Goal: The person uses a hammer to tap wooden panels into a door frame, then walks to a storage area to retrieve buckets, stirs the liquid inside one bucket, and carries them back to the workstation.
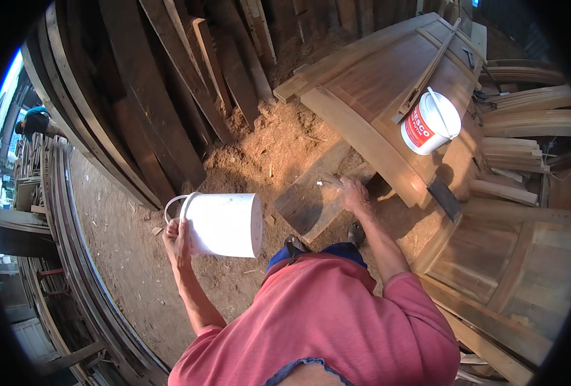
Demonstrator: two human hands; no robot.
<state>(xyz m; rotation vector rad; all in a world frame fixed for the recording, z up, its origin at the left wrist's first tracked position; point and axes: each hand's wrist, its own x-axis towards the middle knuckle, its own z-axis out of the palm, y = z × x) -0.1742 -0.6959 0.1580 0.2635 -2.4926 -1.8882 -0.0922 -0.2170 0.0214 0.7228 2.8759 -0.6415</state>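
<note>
My left hand (177,239) grips the rim and wire handle of a white plastic bucket (224,224), which is tipped on its side over the sawdust floor. My right hand (355,194) reaches forward and down, closed on a small thin object (332,181) beside a dark wooden plank (311,196) lying on the ground. What the small object is, I cannot tell. My pink sleeves and torso fill the lower middle of the view.
A wooden door panel (388,83) lies ahead on the right, with a white and red tub (429,122) standing on it. More door frames (504,270) lie at right. Dark planks (169,83) lean at the back. Another person (37,122) bends far left.
</note>
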